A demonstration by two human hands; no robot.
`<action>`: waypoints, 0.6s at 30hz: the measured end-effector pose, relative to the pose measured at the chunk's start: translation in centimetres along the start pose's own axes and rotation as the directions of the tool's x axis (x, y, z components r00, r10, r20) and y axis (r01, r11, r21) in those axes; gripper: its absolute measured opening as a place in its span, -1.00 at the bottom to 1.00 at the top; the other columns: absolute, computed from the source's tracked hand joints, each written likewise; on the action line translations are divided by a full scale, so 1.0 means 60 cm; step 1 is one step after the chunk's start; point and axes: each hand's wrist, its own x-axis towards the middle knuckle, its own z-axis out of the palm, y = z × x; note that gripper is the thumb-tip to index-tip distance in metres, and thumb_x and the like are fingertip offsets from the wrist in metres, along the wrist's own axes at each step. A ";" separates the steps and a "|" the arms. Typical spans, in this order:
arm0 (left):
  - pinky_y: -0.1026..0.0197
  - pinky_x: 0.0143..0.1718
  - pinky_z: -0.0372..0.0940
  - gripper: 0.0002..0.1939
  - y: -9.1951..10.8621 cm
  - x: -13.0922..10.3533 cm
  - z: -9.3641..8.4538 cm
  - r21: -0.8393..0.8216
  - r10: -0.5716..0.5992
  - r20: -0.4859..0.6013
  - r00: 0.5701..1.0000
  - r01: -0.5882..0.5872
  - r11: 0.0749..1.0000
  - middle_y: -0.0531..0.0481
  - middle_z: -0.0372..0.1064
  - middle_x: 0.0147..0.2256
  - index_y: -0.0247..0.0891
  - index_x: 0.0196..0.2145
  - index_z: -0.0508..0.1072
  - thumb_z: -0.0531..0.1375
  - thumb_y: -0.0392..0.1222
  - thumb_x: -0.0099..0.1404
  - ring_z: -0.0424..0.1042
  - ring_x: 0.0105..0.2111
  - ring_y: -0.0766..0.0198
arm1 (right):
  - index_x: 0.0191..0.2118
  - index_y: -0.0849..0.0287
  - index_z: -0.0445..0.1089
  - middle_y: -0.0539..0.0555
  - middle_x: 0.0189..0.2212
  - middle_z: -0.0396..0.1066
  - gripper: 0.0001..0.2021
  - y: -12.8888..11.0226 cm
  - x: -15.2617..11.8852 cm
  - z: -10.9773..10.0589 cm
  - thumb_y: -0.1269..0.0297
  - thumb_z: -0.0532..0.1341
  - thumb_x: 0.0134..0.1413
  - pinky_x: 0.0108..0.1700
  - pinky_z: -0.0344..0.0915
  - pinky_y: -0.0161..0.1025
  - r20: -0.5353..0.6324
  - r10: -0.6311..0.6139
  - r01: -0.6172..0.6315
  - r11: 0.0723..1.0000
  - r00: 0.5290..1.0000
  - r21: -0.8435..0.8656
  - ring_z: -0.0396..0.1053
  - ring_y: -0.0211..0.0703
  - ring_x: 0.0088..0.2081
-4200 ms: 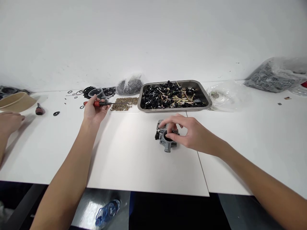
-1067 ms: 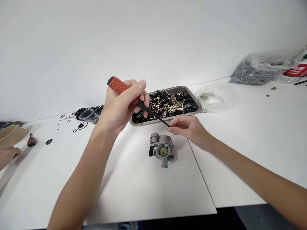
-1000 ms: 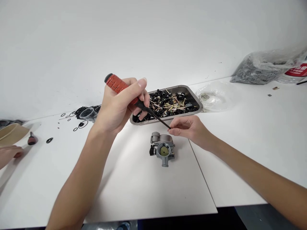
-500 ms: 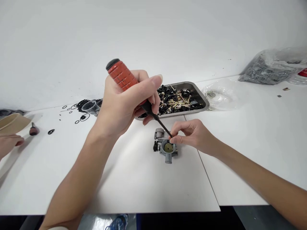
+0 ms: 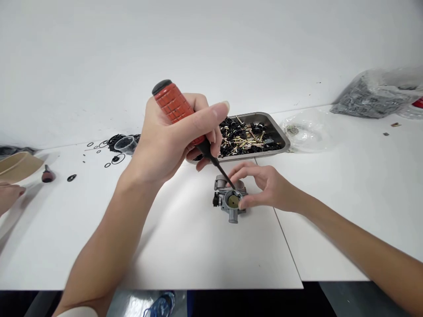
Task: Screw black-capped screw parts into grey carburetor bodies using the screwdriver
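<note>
A screwdriver (image 5: 175,105) with a red ridged handle and black end cap is gripped in my left hand (image 5: 165,145). Its dark shaft slants down to the right, and the tip meets the upper rim of a grey metal carburetor (image 5: 233,215). The carburetor rests on the white table, its round bore facing up with a brass-coloured disc inside. My right hand (image 5: 264,189) holds the carburetor from the right, thumb at the bore's edge and fingers behind the screwdriver tip. What lies right under the tip is too small to make out.
Behind the carburetor sits a metal tray (image 5: 286,143) of screws and black parts. Clear plastic bags (image 5: 307,132) lie to its right. Black rubber rings and a plastic cup (image 5: 127,144) are at left, near another person's hand (image 5: 9,196).
My right hand's fingers have spread from a pinch at the screwdriver tip to around the carburetor. The screwdriver stays at nearly the same place.
</note>
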 end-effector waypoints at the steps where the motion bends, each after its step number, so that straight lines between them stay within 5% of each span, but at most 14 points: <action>1: 0.24 -0.82 -0.01 -0.61 0.001 0.000 -0.003 -0.004 -0.002 0.009 1.000 0.002 1.000 0.03 0.34 -0.67 -0.22 -0.69 0.31 0.31 -0.17 0.21 0.21 -0.75 0.37 | -0.10 0.04 0.57 0.16 0.02 0.42 -0.48 0.001 -0.001 0.000 -0.02 0.54 -0.25 0.15 0.27 0.09 0.027 -0.033 0.034 0.998 0.999 -0.056 0.33 0.10 0.08; 4: 0.25 -0.83 0.01 -0.64 0.007 -0.002 -0.009 -0.001 -0.006 0.034 0.999 0.006 1.000 0.01 0.35 -0.67 -0.24 -0.69 0.33 0.29 -0.24 0.21 0.22 -0.76 0.36 | 0.11 -0.05 0.44 0.15 0.23 0.25 -0.26 0.007 -0.003 0.004 -0.03 0.55 -0.27 0.30 0.12 0.14 0.106 -0.103 0.124 0.969 0.989 -0.214 0.12 0.16 0.28; 9: 0.26 -0.85 -0.02 -0.63 0.015 -0.009 -0.009 0.023 0.034 0.024 0.999 -0.034 0.999 0.04 0.28 -0.72 -0.21 -0.71 0.36 0.31 -0.19 0.20 0.25 -0.78 0.34 | 0.24 -0.05 0.29 0.16 0.29 0.15 -0.32 0.008 0.007 0.015 0.07 0.45 -0.01 0.29 0.16 0.09 0.270 -0.120 0.220 0.899 0.955 -0.379 0.11 0.12 0.31; 18: 0.25 -0.82 0.00 -0.61 0.019 -0.018 -0.014 0.054 -0.043 0.077 0.996 0.039 0.998 -0.01 0.36 -0.68 -0.22 -0.69 0.35 0.36 -0.09 0.16 0.24 -0.77 0.34 | -0.02 0.04 0.44 0.12 0.05 0.30 -0.70 -0.009 0.030 0.032 0.39 0.29 0.10 0.17 0.28 -0.02 0.374 -0.196 0.365 0.808 0.907 -0.462 0.25 0.02 0.09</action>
